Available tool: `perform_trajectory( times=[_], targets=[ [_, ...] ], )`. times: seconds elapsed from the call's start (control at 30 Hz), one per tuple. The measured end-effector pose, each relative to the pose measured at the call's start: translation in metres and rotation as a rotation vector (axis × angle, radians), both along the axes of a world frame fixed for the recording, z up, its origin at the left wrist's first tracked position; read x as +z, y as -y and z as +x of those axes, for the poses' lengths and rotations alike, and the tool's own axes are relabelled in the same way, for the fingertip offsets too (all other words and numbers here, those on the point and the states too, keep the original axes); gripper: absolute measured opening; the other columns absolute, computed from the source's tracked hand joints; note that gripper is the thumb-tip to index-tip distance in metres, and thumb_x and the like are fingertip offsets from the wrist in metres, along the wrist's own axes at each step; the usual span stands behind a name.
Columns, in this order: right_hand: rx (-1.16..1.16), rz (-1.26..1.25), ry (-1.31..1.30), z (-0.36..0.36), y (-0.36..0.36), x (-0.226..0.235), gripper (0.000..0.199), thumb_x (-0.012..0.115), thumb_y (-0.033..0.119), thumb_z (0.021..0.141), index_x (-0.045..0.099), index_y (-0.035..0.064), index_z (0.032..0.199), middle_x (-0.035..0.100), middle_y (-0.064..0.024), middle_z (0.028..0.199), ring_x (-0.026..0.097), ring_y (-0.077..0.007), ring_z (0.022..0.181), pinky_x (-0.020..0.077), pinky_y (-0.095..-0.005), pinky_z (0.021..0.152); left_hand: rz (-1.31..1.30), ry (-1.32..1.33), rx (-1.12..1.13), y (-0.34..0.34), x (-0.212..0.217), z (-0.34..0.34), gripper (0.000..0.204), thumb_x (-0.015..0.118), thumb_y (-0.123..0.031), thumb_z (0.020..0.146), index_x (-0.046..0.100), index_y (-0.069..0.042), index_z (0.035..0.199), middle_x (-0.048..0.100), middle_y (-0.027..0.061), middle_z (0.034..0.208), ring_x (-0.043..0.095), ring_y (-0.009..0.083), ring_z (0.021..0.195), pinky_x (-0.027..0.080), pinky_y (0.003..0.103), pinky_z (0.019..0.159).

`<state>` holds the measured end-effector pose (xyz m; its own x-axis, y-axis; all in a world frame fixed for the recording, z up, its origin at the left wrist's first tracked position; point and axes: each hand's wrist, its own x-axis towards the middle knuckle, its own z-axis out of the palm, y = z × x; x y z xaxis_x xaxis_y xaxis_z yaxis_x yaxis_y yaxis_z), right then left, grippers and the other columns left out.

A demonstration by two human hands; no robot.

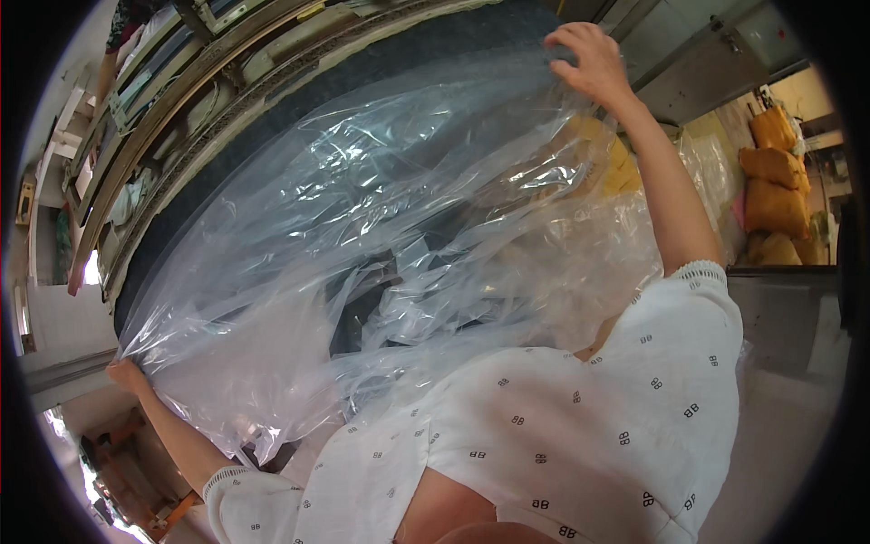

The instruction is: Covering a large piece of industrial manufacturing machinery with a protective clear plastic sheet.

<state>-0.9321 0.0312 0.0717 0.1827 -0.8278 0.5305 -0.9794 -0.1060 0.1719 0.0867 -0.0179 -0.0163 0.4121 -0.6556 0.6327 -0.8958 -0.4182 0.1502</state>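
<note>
A large clear plastic sheet [362, 172] lies crumpled and shiny over a dark work surface [381, 41] in front of me. Its lower left corner is drawn into folds at my left hand [127, 374], whose fingers are closed on the film. Far off at the upper right, my right hand [591, 65] reaches over the surface beside the sheet's far right part. The fingers there are curved and the thumb stands apart from them, with no film visible between. More loose film [408, 317] is bunched up near my chest.
Along the far left side runs a machine frame with long bars [154, 118]. Yellow-orange bundles [775, 199] are stacked at the right, near a grey metal cabinet [702, 72]. A brown piece of equipment [131, 462] stands at the lower left. Part of another person's arm [106, 77] shows at the upper left.
</note>
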Motion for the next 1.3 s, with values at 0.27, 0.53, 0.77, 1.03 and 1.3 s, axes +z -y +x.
perform_trajectory(
  times=[0.27,0.53,0.77,1.03,1.3],
  targets=[
    [0.250,0.518,0.384,0.034,0.033,0.027,0.023,0.062,0.029,0.079,0.060,0.0102,0.092,0.056,-0.0009,0.083,0.050,-0.0148,0.085,0.0403,-0.0290,0.075,0.104,0.059,0.109,-0.012,0.017,-0.035,0.027,0.040,-0.017,0.086,0.055,0.003,0.097,0.056,0.0216,0.098,0.054,0.0379,0.093,0.042,0.046,0.080],
    [0.037,1.034,1.218,0.065,0.013,0.012,0.016,0.057,0.021,0.083,0.061,0.0055,0.084,0.050,0.0043,0.058,0.046,-0.0043,0.055,0.0378,-0.0202,0.052,0.007,0.027,0.217,-0.017,0.022,-0.018,0.030,0.043,-0.017,0.081,0.058,0.005,0.095,0.059,0.0231,0.095,0.056,0.0393,0.090,0.043,0.047,0.079],
    [0.086,0.106,0.688,0.093,0.015,-0.027,0.017,0.063,0.025,0.076,0.065,0.0086,0.083,0.058,-0.0024,0.067,0.057,-0.0158,0.064,0.0435,-0.0285,0.061,-0.248,-0.456,-0.006,-0.064,0.096,0.029,0.036,0.046,-0.019,0.087,0.054,0.011,0.104,0.059,0.0204,0.100,0.060,0.0291,0.080,0.047,0.036,0.075],
    [0.211,0.339,0.813,0.082,0.054,-0.040,0.013,0.065,0.019,0.077,0.062,0.0077,0.084,0.051,0.0034,0.069,0.046,-0.0049,0.066,0.0381,-0.0218,0.058,-0.321,-0.888,-0.218,-0.167,0.153,0.087,0.034,0.056,-0.023,0.089,0.055,0.002,0.111,0.060,0.0088,0.103,0.056,0.0181,0.092,0.046,0.028,0.081],
    [0.251,-0.044,1.272,-0.012,0.105,0.084,0.024,0.061,0.021,0.085,0.062,0.0059,0.103,0.062,-0.0013,0.096,0.055,-0.0093,0.092,0.0408,-0.0216,0.083,-0.491,-1.312,-0.470,-0.056,0.124,-0.002,0.028,0.057,-0.021,0.087,0.055,-0.003,0.108,0.056,0.0058,0.099,0.056,0.0204,0.090,0.045,0.033,0.078]
  ],
)
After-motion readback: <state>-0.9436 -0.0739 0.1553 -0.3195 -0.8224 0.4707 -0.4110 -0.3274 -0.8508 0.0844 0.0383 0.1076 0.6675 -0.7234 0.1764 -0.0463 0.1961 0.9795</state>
